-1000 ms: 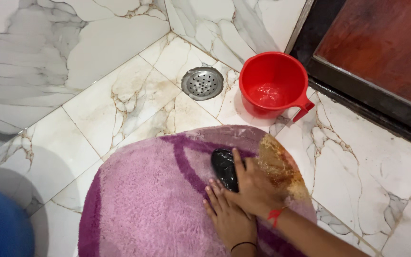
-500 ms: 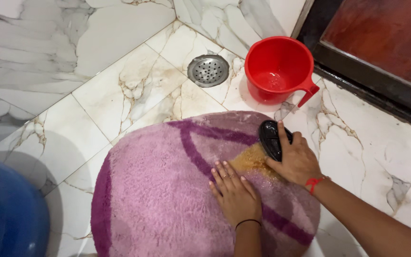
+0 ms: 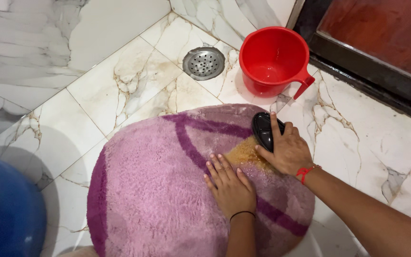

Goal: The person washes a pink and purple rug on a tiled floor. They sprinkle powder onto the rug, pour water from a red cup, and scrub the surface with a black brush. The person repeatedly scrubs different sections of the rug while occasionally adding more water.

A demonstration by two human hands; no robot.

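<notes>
Here the right hand [image 3: 286, 152] has its grip clamped on a black brush [image 3: 263, 131] at the pink mat's [image 3: 158, 190] far edge, beside a brown stain [image 3: 246, 153]. The left hand [image 3: 229, 185] lies flat, fingers apart. Pushing too hard could bump the red mug [image 3: 272, 59] nearby.

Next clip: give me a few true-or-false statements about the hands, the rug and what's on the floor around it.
1. The right hand grips a black scrubbing brush on the pink rug. True.
2. The left hand lifts the rug's edge. False: it lies flat on the rug.
3. The red mug lies tipped over. False: it stands upright beside the floor drain.
4. A brown stain lies between the hands. True.
</notes>
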